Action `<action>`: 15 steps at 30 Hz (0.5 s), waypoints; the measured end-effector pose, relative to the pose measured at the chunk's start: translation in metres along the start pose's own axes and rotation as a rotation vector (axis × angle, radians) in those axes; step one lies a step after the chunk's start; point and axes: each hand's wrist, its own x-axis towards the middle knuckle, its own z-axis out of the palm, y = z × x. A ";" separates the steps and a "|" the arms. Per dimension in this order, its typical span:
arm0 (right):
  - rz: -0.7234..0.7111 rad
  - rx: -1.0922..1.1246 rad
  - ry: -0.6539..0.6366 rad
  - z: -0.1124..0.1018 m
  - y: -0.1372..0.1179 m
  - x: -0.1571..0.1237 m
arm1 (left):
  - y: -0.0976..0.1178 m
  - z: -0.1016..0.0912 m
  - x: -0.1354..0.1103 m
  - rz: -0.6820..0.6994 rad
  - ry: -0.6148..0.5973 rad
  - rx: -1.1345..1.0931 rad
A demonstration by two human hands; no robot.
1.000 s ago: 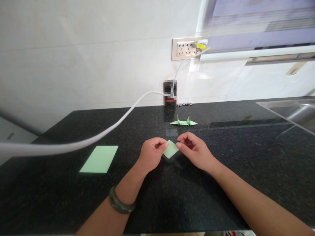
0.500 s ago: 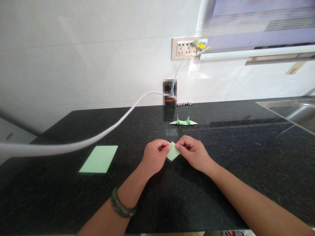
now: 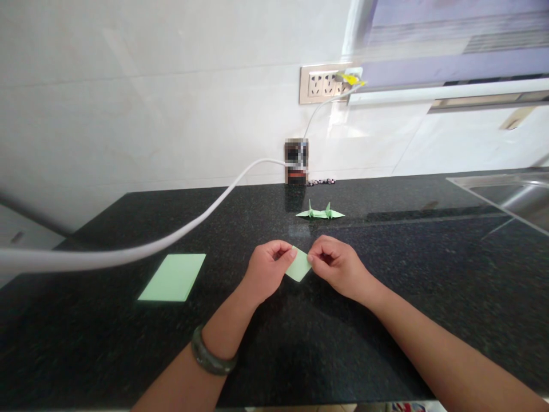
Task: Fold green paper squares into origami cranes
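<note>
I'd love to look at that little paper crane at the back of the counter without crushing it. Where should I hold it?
Probably pinch the paper crane at its middle body, coming down from above between the two upright points. Its wings lie spread flat to left and right near the black counter, thin and easily creased, so they make poorer holds.

Only the middle of the green folded paper (image 3: 299,268) shows: its side corners are pinched under the fingertips of the left hand (image 3: 266,272) and right hand (image 3: 337,266). A pixelated object (image 3: 296,162) by the wall is unreadable. The sink (image 3: 506,191) is cut off at the right edge, and the white cable (image 3: 128,252) blurs off the left.
</note>
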 end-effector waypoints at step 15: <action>-0.017 0.033 -0.039 0.005 -0.003 0.000 | 0.004 0.005 -0.006 0.117 0.148 0.185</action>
